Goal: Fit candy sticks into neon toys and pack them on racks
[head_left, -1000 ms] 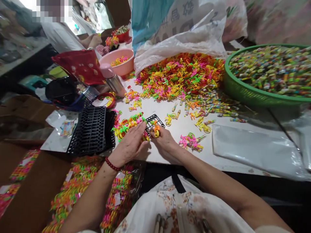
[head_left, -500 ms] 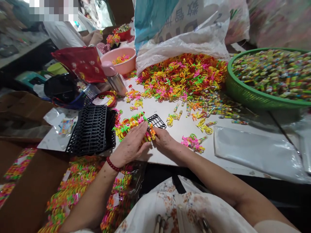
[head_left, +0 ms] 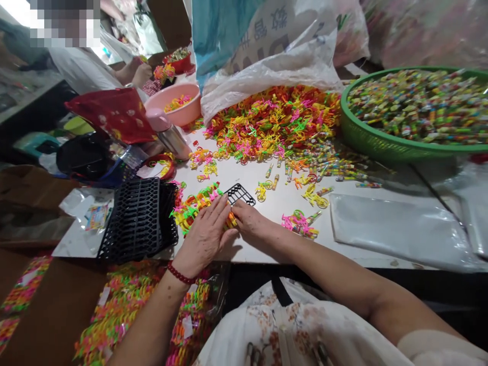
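I find the left hand (head_left: pixel 204 235) palm down, fingers extended, over bright plastic toys (head_left: pixel 187 212) bunched along a black rack (head_left: pixel 241 194) on the white table (head_left: pixel 229 170). The right hand (head_left: pixel 249 218) curls beside it; I cannot tell its grip.

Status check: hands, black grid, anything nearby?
Left hand laid on bright toys; right hand alongside, its hold hidden. Black grid partly visible beyond hands. Loose yellow toy right of grid.
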Motion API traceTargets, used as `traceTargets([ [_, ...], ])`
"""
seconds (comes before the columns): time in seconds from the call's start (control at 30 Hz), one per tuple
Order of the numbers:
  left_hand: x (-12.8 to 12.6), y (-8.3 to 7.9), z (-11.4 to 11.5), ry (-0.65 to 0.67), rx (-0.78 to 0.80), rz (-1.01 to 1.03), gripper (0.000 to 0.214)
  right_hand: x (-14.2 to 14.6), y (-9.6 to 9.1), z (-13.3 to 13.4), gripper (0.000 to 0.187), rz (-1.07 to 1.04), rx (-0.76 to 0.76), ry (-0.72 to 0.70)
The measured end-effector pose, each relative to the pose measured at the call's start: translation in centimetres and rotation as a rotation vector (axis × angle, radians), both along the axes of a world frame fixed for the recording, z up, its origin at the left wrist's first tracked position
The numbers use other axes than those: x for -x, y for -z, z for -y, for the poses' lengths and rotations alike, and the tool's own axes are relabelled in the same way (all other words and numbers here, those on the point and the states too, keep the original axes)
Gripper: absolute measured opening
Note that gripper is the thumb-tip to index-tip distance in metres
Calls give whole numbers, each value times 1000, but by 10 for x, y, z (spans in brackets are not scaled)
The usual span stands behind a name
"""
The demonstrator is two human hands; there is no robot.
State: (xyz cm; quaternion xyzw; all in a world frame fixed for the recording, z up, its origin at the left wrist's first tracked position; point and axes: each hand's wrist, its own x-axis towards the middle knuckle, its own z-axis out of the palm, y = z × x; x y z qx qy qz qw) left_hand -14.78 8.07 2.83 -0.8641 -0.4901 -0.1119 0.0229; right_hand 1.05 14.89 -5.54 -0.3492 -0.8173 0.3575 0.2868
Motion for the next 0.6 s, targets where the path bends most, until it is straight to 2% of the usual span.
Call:
traceTargets([
  [0.17,1,4,-2,-2,-21,49,65,3,-6,3,16,89,-26,-11],
  [0.27,2,4,-2,15,-20,53,70,-19,-22,5,13,105,-91,-32],
  [0.37,4,3,-2,40,-12,35,72,-77,-42,12,20,78,-175,74],
  [0.43,6,1,-2,58,-6,9,72,-127,-50,17,25,169,-227,183],
  [0.53,8,-1,-3,59,-7,-14,75,-188,-48,26,26,403,-301,296],
  [0.6,6,-3,-4,39,-30,-17,77,-206,-43,31,20,538,-338,294],
])
